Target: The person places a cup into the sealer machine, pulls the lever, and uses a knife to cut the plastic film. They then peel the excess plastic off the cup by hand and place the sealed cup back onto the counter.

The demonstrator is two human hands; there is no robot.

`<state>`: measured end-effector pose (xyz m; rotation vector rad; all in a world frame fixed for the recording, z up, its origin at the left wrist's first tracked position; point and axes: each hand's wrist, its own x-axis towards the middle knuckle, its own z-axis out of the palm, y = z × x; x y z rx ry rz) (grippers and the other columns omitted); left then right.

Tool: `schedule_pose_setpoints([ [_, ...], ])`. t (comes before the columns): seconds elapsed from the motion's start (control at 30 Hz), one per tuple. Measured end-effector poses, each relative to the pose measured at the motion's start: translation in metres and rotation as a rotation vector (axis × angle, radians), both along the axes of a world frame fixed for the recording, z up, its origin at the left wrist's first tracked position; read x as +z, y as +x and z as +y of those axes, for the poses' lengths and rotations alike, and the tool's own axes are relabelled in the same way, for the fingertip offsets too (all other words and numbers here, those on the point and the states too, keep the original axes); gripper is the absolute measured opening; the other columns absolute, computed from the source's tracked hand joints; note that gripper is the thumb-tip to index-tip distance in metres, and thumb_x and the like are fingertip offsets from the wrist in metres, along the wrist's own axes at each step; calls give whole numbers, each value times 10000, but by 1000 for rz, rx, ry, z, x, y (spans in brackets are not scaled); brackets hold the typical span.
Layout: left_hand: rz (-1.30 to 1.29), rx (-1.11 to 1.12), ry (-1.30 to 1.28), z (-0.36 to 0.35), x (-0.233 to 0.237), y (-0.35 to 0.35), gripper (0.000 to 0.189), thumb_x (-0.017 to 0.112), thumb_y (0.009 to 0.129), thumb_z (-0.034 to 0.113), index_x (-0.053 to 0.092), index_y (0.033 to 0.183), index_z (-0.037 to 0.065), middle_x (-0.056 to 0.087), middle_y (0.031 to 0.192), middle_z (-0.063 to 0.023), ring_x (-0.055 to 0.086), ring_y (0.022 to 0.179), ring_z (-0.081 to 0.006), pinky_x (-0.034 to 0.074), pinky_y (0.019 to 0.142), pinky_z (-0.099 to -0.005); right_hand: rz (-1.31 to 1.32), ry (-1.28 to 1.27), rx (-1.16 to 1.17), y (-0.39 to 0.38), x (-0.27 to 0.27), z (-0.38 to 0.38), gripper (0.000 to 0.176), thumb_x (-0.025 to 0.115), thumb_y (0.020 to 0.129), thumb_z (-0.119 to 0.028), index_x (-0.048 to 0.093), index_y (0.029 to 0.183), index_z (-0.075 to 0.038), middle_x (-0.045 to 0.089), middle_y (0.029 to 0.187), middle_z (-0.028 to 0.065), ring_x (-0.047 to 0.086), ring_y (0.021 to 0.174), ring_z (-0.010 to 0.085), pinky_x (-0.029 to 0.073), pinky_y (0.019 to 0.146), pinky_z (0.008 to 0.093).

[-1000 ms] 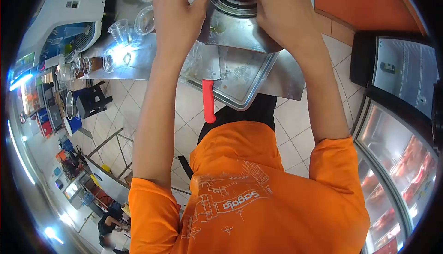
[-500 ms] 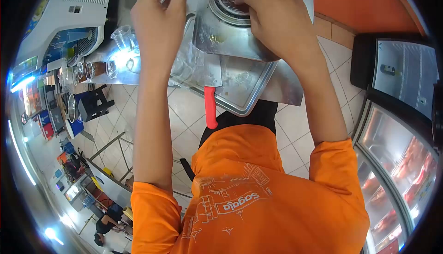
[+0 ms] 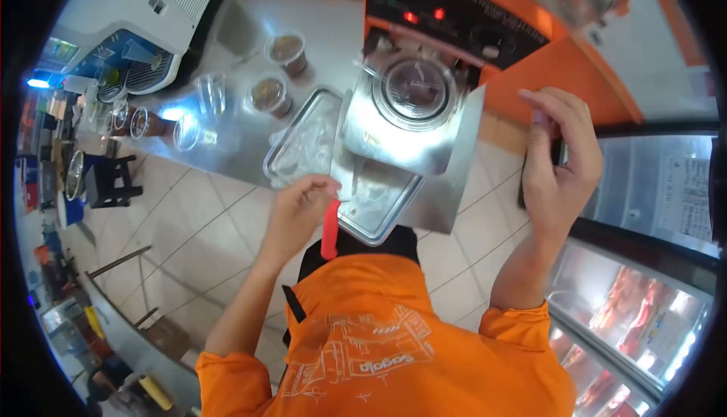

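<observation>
My left hand (image 3: pixel 301 209) is beside the red-handled knife (image 3: pixel 330 229), its fingers pinched near the top of the handle; what they hold, if anything, I cannot make out. The knife's blade lies on the metal tray (image 3: pixel 371 239). My right hand (image 3: pixel 562 148) is raised at the right, fingers loosely curved and thumb apart, with nothing visible in it. Between the hands, a lidded or film-covered cup (image 3: pixel 416 87) sits in the round ring of the metal slide plate (image 3: pixel 401 152) of an orange cup-sealing machine (image 3: pixel 462 12).
Two filled plastic cups (image 3: pixel 269 95) stand on the steel counter (image 3: pixel 227 140), with clear cups (image 3: pixel 212 93) nearby. Crumpled clear plastic (image 3: pixel 307 148) lies in the tray. A white machine (image 3: pixel 163 15) is at the back left. Glass-door fridges (image 3: pixel 621 303) stand at the right.
Both hands have come away from the sealing machine. The left has dropped to the knife handle; the right has moved out to the right. The view now shows more counter and the control panel.
</observation>
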<state>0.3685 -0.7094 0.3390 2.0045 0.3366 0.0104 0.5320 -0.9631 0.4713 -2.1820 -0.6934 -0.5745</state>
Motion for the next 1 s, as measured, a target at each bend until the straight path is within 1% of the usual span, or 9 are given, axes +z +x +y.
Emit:
schedule_pose_setpoints([
  [0.13, 385, 63, -857, -32, -18, -9, 427, 560, 972, 145, 485, 1371, 13, 660, 1205, -80, 566, 768, -77, 448, 637, -219, -566, -134, 90, 31, 83, 42, 159, 675, 810, 20, 682, 967, -2, 657, 942, 116, 619, 903, 211, 480, 797, 316],
  [0.3, 388, 111, -1207, -69, -36, 5, 701, 524, 942, 111, 171, 1537, 1, 349, 1544, -121, 593, 802, -117, 473, 654, -253, 129, -683, -147, 113, 166, 91, 630, 790, 792, -284, 553, 1295, 11, 669, 1130, 134, 640, 966, 193, 495, 842, 302],
  [0.4, 83, 58, -1353, -90, -51, 20, 710, 537, 938, 139, 193, 1556, 81, 339, 1557, -106, 595, 830, -118, 464, 678, -247, 63, -1014, 353, 162, 151, 84, 862, 818, 761, -370, 412, 1423, 2, 631, 1186, 112, 655, 915, 170, 538, 745, 295],
  [0.53, -14, 122, -1508, -104, -50, 24, 741, 514, 908, 74, 162, 1560, 74, 323, 1569, -96, 592, 818, -104, 467, 656, -237, -425, -1095, -186, 78, 95, 112, 888, 812, 744, -228, 327, 1455, -7, 500, 1339, 270, 452, 1302, 395, 364, 1073, 443],
  [0.6, -129, 100, -1519, -109, -56, 25, 761, 510, 909, 67, 120, 1562, 63, 323, 1567, -96, 594, 809, -110, 468, 653, -236, -505, -1075, -108, 51, 102, 92, 730, 771, 806, -220, 432, 1427, -43, 495, 1394, 206, 450, 1328, 307, 378, 1057, 438],
  [0.63, -152, 177, -1525, -114, -57, 25, 724, 526, 871, 129, 218, 1517, 22, 613, 1022, -103, 594, 770, -148, 474, 710, -298, -327, -1023, -88, 33, 116, 96, 663, 754, 829, -214, 475, 1408, -52, 500, 1403, 180, 456, 1328, 276, 389, 1047, 435],
  [0.83, -209, 179, -1549, -129, -62, 18, 854, 501, 869, 157, -7, 1485, -145, 519, 1254, -270, 625, 943, -261, 471, 851, -320, -110, -1095, -75, 133, 166, 96, 801, 764, 831, -283, 352, 1485, -75, 513, 1371, 148, 495, 1257, 274, 409, 1032, 420],
  [0.87, -232, 214, -1552, -134, -62, 19, 858, 518, 884, 163, -11, 1499, -115, 540, 1108, -203, 598, 882, -219, 466, 812, -302, 162, -1050, -124, 139, 160, 101, 875, 784, 807, -261, 301, 1507, -58, 494, 1394, 157, 473, 1293, 277, 379, 1076, 396],
  [1.0, -295, 296, -1529, -145, -61, 21, 862, 551, 920, 184, -11, 1527, -59, 580, 806, -76, 549, 752, -137, 457, 724, -269, -444, -1048, -174, 102, 102, 93, 919, 800, 786, -301, 292, 1507, -39, 477, 1416, 180, 475, 1300, 316, 362, 1092, 424],
])
